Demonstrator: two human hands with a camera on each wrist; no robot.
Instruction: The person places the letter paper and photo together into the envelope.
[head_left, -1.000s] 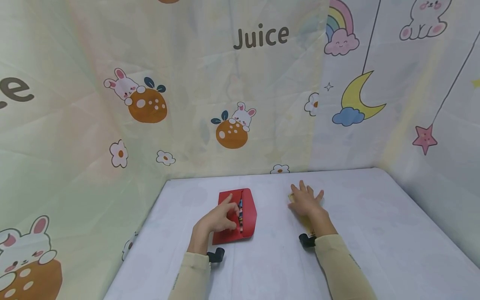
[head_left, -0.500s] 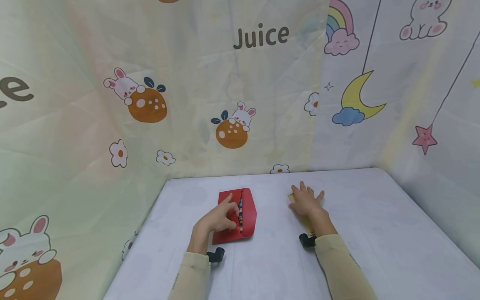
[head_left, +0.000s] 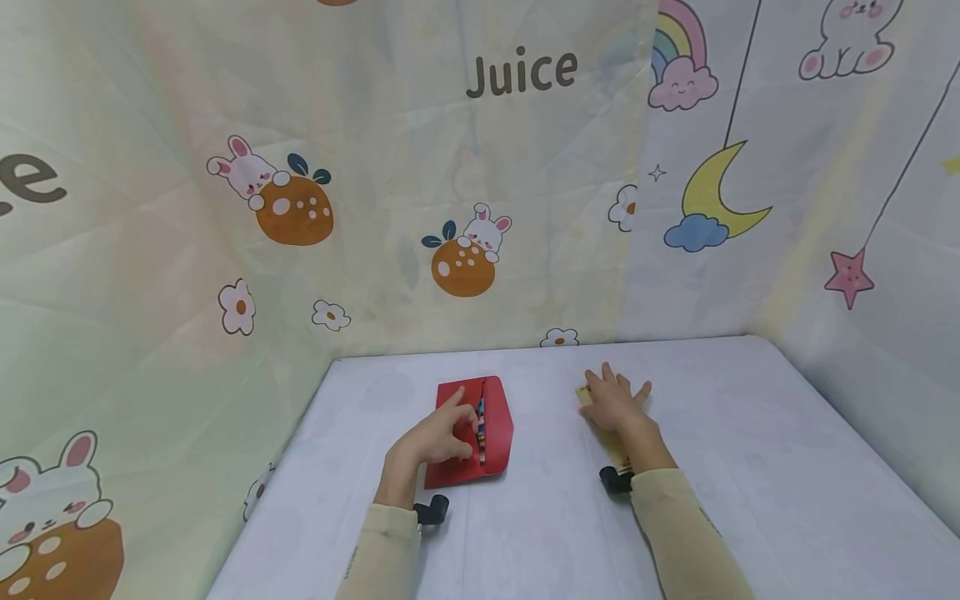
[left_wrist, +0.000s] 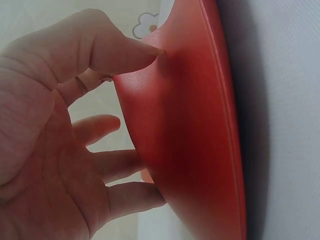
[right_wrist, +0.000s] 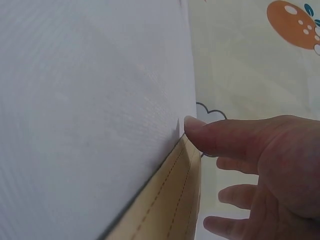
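Note:
A red envelope lies on the white table, its flap folded out to the right. Multicoloured printed contents show in its slit. My left hand rests on the envelope's left part. In the left wrist view, the thumb tip presses the bulging red surface while the other fingers reach the far edge. Over on the right, my right hand lies with spread fingers on a narrow yellow-tan flat piece with dashed lines along it. The right thumb touches its tip; much of the piece is hidden under the hand.
The white-covered table extends around both hands, with bare cloth between the envelope and the tan piece. A printed fabric backdrop stands along the table's back and sides. Black wrist mounts sit at both cuffs.
My right hand has shifted very slightly to the right over the tan piece. The left hand and the red envelope have not visibly moved.

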